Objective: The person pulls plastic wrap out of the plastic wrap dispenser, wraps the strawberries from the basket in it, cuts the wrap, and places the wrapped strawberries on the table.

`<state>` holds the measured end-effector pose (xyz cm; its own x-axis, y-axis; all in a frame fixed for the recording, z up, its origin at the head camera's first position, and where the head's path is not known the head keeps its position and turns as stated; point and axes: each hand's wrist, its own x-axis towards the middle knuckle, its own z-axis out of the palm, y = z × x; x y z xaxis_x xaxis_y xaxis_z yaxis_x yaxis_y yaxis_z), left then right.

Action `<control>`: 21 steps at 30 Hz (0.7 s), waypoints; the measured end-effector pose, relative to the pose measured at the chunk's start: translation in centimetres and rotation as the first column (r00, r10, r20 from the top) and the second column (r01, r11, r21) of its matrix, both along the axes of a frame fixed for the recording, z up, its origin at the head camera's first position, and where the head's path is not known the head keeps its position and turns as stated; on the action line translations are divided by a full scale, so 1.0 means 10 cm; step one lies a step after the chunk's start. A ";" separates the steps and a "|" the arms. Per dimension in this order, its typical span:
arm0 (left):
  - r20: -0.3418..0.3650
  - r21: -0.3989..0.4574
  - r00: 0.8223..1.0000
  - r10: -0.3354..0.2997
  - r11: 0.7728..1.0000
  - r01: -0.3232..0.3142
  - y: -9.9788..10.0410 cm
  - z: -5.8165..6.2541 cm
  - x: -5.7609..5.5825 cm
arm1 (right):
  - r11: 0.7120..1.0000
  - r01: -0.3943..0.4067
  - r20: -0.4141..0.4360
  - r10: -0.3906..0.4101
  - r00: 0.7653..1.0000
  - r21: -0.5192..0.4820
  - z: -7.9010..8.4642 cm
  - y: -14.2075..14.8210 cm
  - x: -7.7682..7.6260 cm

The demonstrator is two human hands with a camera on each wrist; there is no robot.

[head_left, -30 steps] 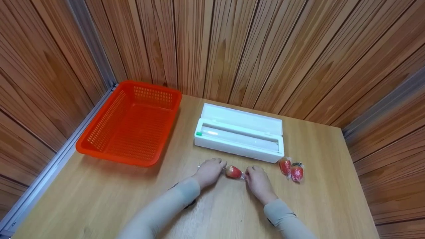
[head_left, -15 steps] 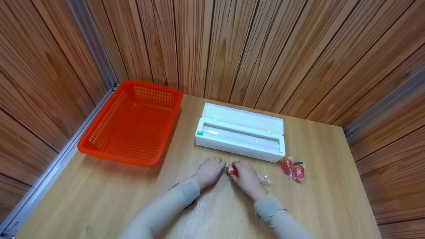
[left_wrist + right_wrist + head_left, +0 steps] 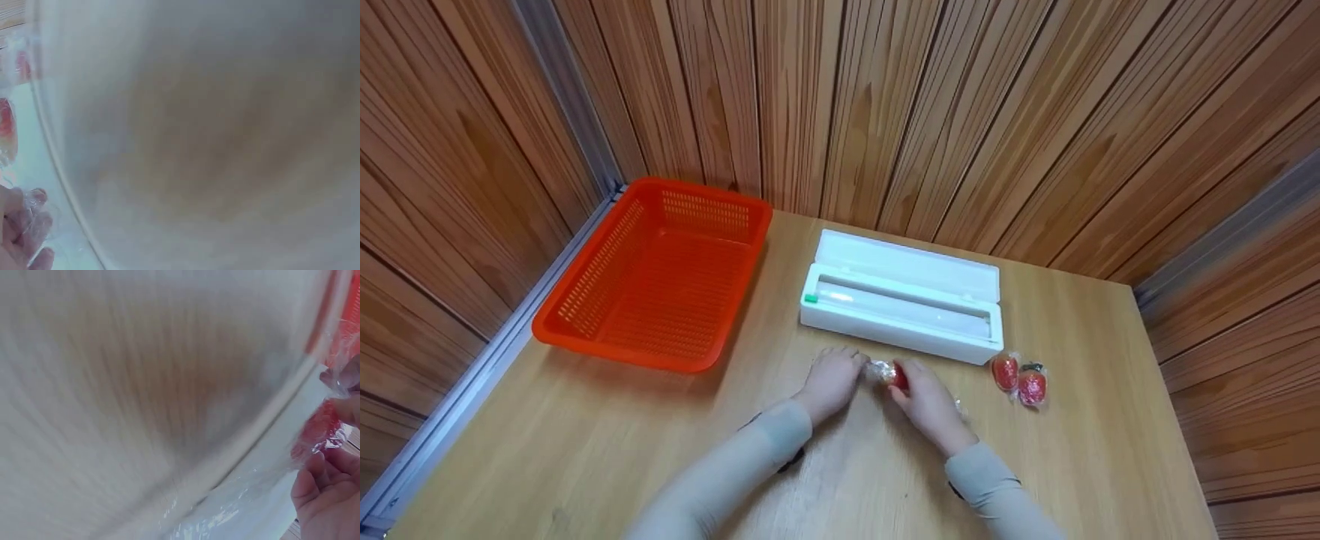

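A red fruit (image 3: 898, 379), yellowish at one end and wrapped in clear film, lies between the hands in the middle of the table. The right hand (image 3: 931, 409) grips it and hides most of it. At the fruit's left end, the left hand (image 3: 832, 381) pinches the gathered clear film (image 3: 879, 369). A loose film end (image 3: 959, 407) pokes out beyond the right hand. In the right wrist view, fingers surround the red fruit (image 3: 318, 430) at the right edge. Crinkled film covers fingertips (image 3: 38, 225) in the left wrist view.
Behind the hands stands a long white film dispenser box (image 3: 900, 341), its lid raised, with a roll inside. Two wrapped red fruits, a left one (image 3: 1005, 373) and a right one (image 3: 1032, 387), lie at its right. An orange basket (image 3: 622, 358) stands on the left.
The right hand has moved left from the film's right end onto the fruit and now holds it. The film at the left end looks more bunched. The left hand has barely moved.
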<state>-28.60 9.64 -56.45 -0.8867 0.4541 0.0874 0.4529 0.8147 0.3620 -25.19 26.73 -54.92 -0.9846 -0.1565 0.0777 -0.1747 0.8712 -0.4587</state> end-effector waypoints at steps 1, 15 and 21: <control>0.032 0.070 0.999 0.030 0.997 -0.032 0.01 0.01 0.00 | 1.000 0.012 0.005 -0.012 1.000 -0.020 0.02 0.00 0.01; 0.485 0.606 0.874 0.014 0.715 -0.348 0.24 0.06 0.07 | 0.992 -0.022 -0.105 0.009 0.994 -0.124 0.00 -0.02 0.13; 0.654 0.589 0.754 -0.064 0.668 -0.454 0.25 0.08 0.12 | 0.996 -0.028 -0.127 0.016 0.992 -0.090 -0.02 0.00 0.12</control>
